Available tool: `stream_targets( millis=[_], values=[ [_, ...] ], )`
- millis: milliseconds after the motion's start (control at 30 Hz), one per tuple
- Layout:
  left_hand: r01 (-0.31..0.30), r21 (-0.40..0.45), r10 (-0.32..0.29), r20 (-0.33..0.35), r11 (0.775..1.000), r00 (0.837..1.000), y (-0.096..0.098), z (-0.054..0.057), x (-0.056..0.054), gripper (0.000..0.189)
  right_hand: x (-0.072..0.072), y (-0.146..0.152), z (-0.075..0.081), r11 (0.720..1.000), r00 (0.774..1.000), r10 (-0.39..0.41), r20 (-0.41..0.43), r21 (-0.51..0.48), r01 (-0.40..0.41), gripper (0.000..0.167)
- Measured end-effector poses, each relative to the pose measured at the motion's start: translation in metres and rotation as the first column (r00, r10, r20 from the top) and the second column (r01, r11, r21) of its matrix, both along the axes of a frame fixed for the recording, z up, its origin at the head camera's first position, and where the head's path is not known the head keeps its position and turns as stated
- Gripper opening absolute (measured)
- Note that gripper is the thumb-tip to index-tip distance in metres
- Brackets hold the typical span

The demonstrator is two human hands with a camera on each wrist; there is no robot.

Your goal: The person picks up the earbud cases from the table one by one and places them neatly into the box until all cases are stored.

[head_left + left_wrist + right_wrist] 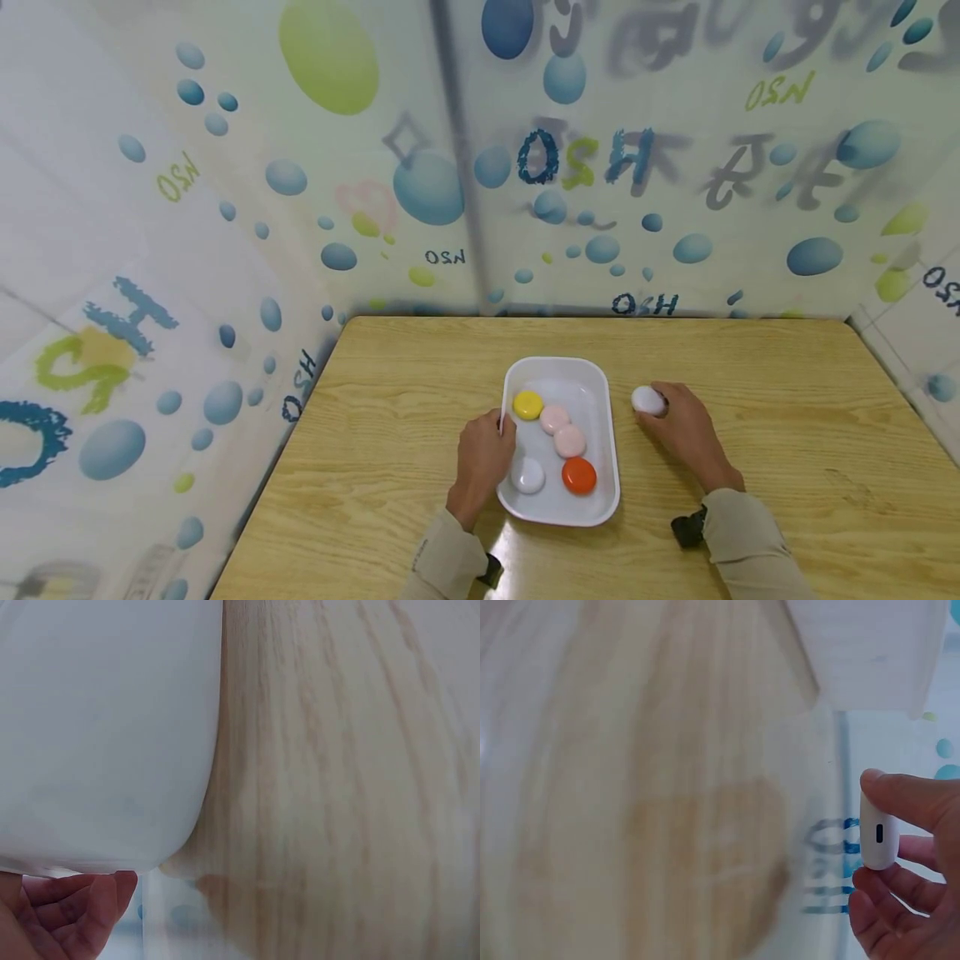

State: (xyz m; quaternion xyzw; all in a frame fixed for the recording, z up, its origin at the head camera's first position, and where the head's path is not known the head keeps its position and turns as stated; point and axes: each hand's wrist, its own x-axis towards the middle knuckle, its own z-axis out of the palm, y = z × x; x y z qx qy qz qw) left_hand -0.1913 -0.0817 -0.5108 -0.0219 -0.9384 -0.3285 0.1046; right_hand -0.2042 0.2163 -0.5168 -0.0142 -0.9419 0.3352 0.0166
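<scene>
A white rectangular tray [555, 510] sits on the wooden table, and my left hand [484, 454] grips its left rim. Inside lie smooth rounded discs: one yellow [528, 405], two pale pink [570, 441], one white [527, 476] and one orange-red [579, 476]. To the right of the tray, my right hand [678, 421] pinches another white disc [648, 402] by its edges. The right wrist view shows a small dark slot in the side of this held white disc [879, 832]. In the left wrist view, the tray's outer wall [105, 735] hides part of my left hand [71, 919].
The wooden table [375, 450] meets a printed wall sheet [360, 292] with blue and green ovals and lettering at its back. Similar sheets stand at the left and right sides. Each wrist wears a dark band [688, 529].
</scene>
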Motion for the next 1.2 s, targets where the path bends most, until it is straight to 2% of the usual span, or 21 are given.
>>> stream_targets(
  millis=[300, 733, 967, 1200],
  values=[
    [-0.002, -0.001, 0.002, -0.002, 1.000, 1.000, 0.000, 0.000, 0.000, 0.027, 0.000, -0.010, 0.019, 1.000, 1.000, -0.005, -0.018, -0.003, 0.005, 0.058],
    [0.006, 0.024, -0.007, 0.026, 1.000, 1.000, -0.001, -0.001, -0.001, 0.026, 0.003, -0.022, 0.041, 0.999, 0.996, 0.016, -0.089, -0.026, -0.019, 0.057],
    [0.004, 0.017, -0.004, 0.013, 1.000, 1.000, -0.001, -0.002, -0.001, 0.024, 0.002, -0.033, 0.047, 0.999, 0.994, 0.034, -0.101, -0.034, -0.038, 0.055],
    [0.007, 0.018, -0.007, 0.021, 1.000, 1.000, -0.001, 0.000, 0.000, 0.027, 0.001, -0.041, 0.046, 0.997, 0.993, 0.063, -0.103, -0.039, -0.067, 0.056]
  ],
)
